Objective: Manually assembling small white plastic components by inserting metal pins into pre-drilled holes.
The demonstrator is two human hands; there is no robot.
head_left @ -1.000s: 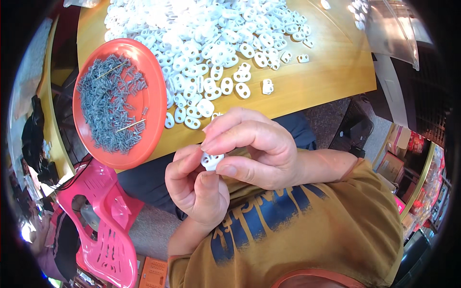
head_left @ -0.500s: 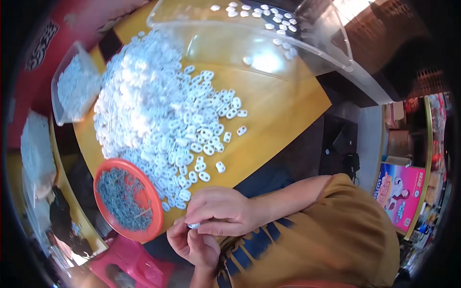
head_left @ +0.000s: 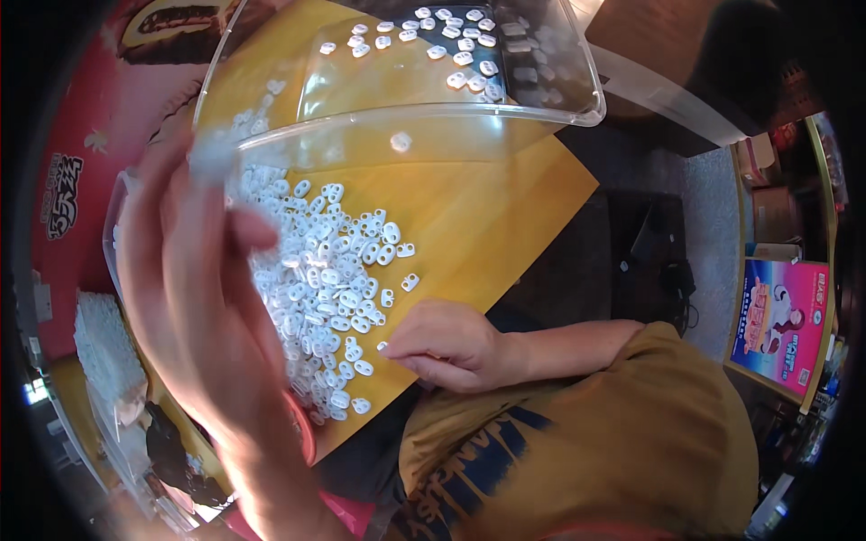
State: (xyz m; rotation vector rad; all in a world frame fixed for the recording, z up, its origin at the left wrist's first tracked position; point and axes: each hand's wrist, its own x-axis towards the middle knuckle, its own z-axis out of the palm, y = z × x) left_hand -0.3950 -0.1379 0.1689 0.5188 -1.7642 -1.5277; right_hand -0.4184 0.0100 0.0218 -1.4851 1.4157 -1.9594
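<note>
My left hand (head_left: pixel 194 261) is raised over the left side of a pile of small white two-holed plastic pieces (head_left: pixel 334 298). Motion smears its fingers, though the thumb stands apart from them. By its fingertips is a whitish blur that I cannot make out. My right hand (head_left: pixel 446 347) is closed beside the yellow table's (head_left: pixel 505 216) near edge, pinching a small white plastic piece (head_left: pixel 382 346) between thumb and finger. Past the pile stands a clear plastic box (head_left: pixel 361 113) with several white pieces inside. An orange-red bowl (head_left: pixel 305 428) shows only its rim behind my left forearm.
A bag of white pieces (head_left: pixel 108 343) lies at the far left, near a dark cloth or bag (head_left: pixel 176 451). Below the table is a pink stool (head_left: pixel 347 512), partly hidden. Shelves with a bright pink and blue printed box (head_left: pixel 780 325) stand at the right.
My hands have parted. The left rose up and away over the pile; the right keeps a white piece near the table edge. The view has shifted, and the bowl's dark contents are now hidden.
</note>
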